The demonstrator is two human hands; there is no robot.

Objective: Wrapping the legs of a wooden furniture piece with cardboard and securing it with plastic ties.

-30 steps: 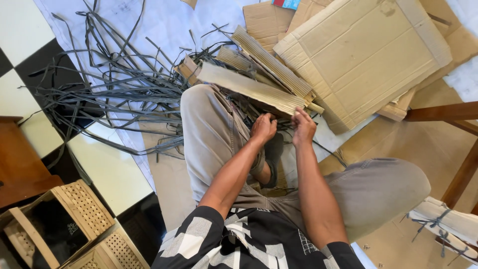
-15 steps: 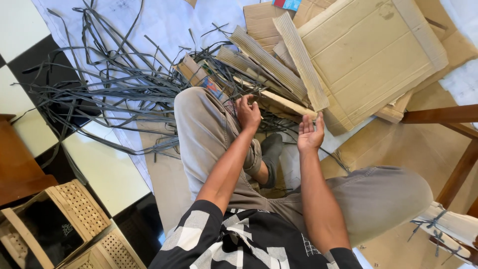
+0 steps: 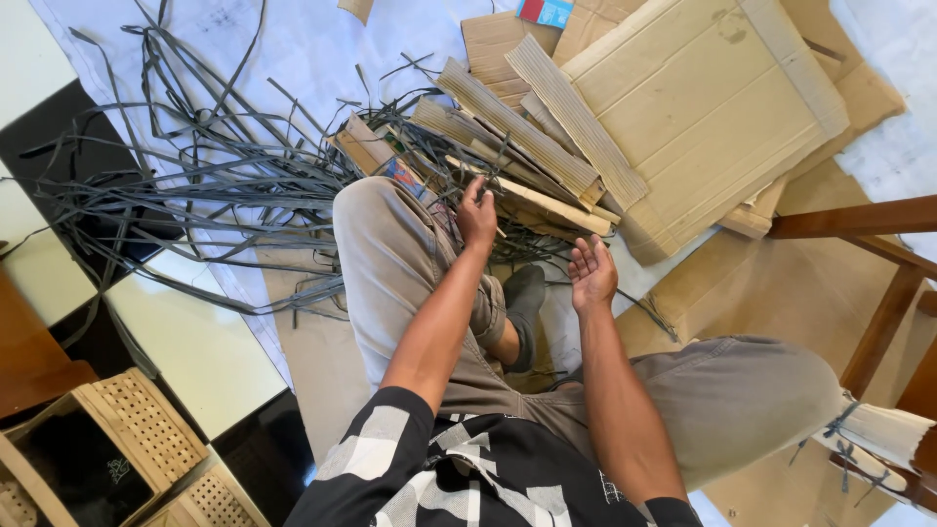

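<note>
While I looked down, my left hand [image 3: 477,217] pinched a thin cardboard strip [image 3: 532,200] at its near end; the strip's long axis ran away rightward over the grey straps [image 3: 195,166]. My right hand [image 3: 591,273] hung spread, palm up, holding nothing, just right of it, near the strip pile [image 3: 517,107].

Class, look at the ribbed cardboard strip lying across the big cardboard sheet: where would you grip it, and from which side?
Probably the near end of the ribbed strip, from the seated person's side. It lies flat, long and narrow, slanting away; that end overhangs the cardboard sheet edge, so fingers could likely pinch across its width, thumb on top. The right hand, open and empty, is nearest.
</note>
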